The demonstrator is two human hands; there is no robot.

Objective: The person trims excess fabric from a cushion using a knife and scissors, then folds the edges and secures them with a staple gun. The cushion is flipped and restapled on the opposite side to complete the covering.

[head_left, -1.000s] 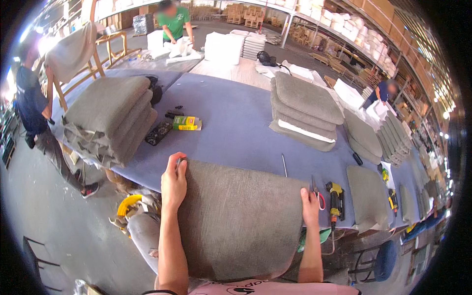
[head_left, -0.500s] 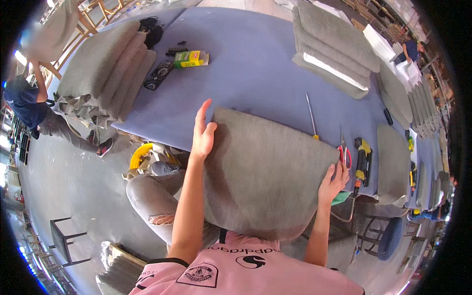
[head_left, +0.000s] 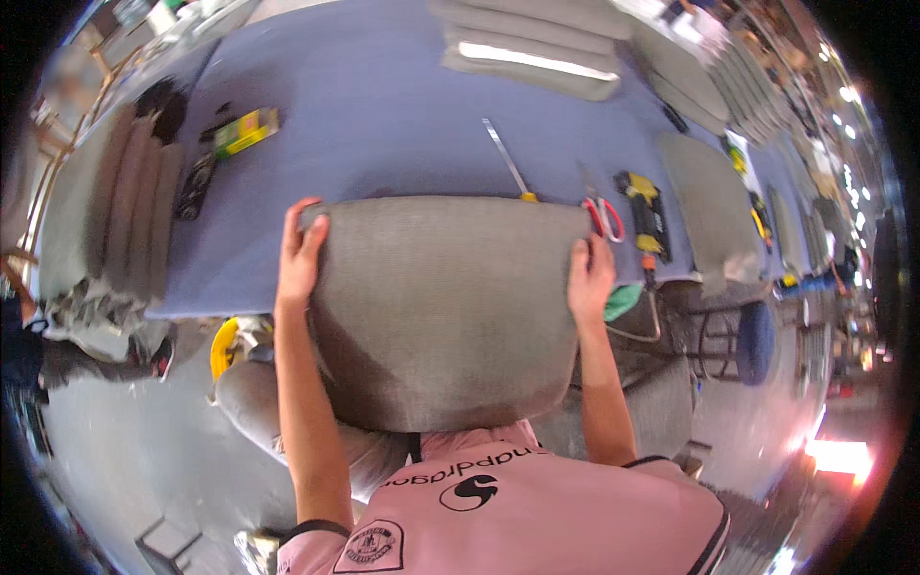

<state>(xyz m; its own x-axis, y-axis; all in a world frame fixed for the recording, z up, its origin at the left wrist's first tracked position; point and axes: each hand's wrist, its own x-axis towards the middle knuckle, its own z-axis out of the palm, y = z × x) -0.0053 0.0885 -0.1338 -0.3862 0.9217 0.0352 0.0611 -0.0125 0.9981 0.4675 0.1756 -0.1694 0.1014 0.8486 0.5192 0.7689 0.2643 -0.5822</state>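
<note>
A grey fabric-covered chair seat pad (head_left: pixel 450 307) stands tilted between my hands, its lower edge against my body and its far edge over the blue table. My left hand (head_left: pixel 302 254) grips the upper left corner, thumb on the upper face. On the opposite side, my right hand (head_left: pixel 590 278) holds the right edge near the far corner. Just beyond that hand lie red-handled scissors (head_left: pixel 613 222), with a black and yellow staple gun (head_left: pixel 646 216) to their right. A long thin screwdriver (head_left: pixel 508 161) with a yellow handle rests behind the pad.
Stacked grey pads (head_left: pixel 110 201) stand at the table's left, another stack (head_left: pixel 537 43) at the far side. A single grey pad (head_left: pixel 709 206) lies at right. A yellow-green box (head_left: pixel 246 132) sits far left on the blue tabletop (head_left: pixel 355 105). A dark blue stool (head_left: pixel 756 343) stands right.
The view has swung to the right. The pad's far edge now lies level across the view, where it sloped before. My left fingers have closed round the corner; my right hand keeps its hold.
</note>
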